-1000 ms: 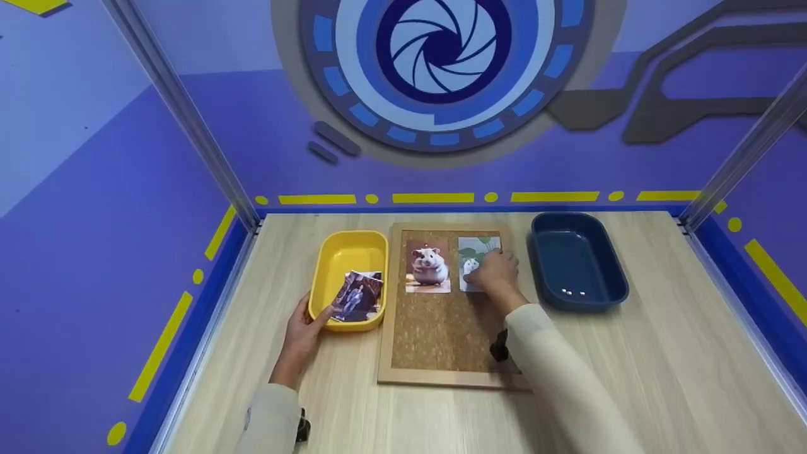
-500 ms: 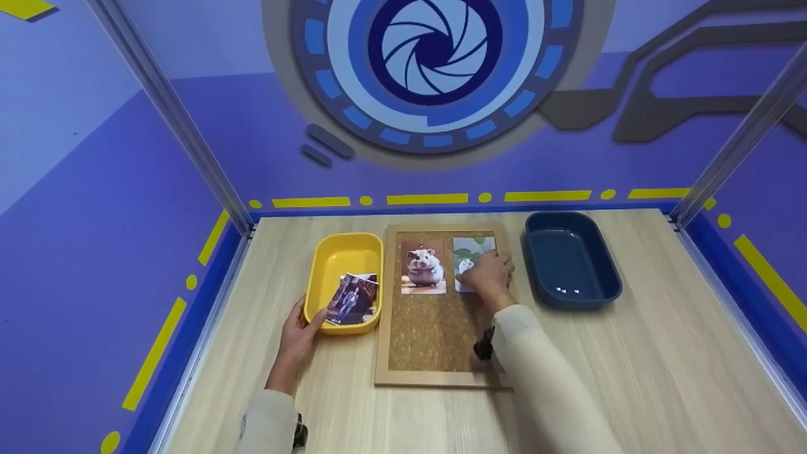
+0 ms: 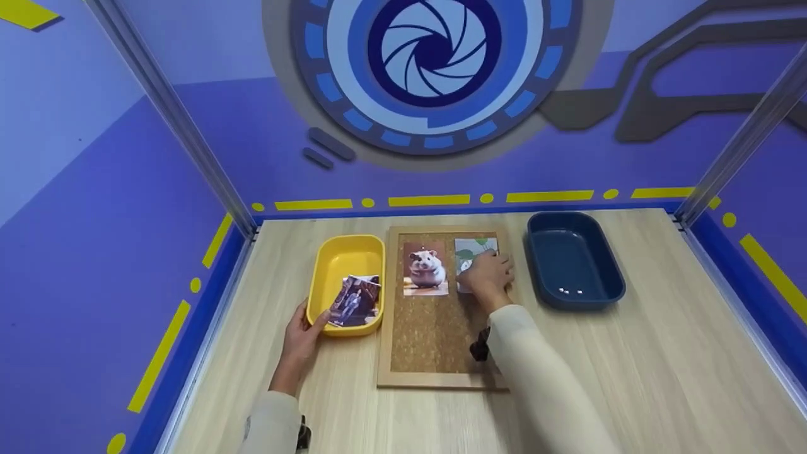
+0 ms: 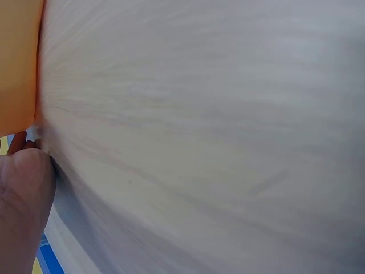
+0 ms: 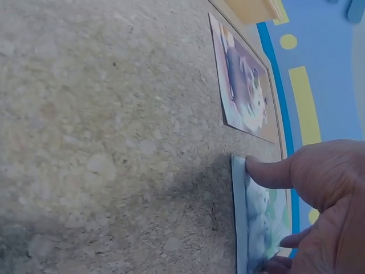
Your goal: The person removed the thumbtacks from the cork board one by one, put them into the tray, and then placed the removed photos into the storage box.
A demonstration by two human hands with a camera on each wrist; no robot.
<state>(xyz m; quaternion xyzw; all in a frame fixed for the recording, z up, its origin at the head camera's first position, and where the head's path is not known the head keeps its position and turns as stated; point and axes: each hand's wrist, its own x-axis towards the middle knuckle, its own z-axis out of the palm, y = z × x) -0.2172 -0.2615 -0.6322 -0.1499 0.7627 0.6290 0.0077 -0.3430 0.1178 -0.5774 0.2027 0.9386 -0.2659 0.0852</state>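
At its near left corner, my left hand (image 3: pixel 299 337) grips the yellow tray (image 3: pixel 334 261), thumb over the rim. Several overlapping photos (image 3: pixel 356 306) lie inside, a person in a suit on top. My right hand (image 3: pixel 488 274) is over a photo with green leaves and a white animal (image 3: pixel 465 253), at the upper right of a framed cork board (image 3: pixel 429 343). In the right wrist view the thumb (image 5: pixel 271 172) is at one edge of that photo (image 5: pixel 259 220), with other fingers bent toward its far side. A hamster photo (image 3: pixel 425 272) lies to its left, a small pin at its top.
A dark blue tray (image 3: pixel 574 252) stands right of the board, with a few small shiny spots near its front end. Blue and purple walls enclose the wooden table (image 3: pixel 681 353) at the back and sides.
Both hands keep their places on the tray and the photo. The right fingers shift slightly and cover more of the white animal. The head view moves a little.
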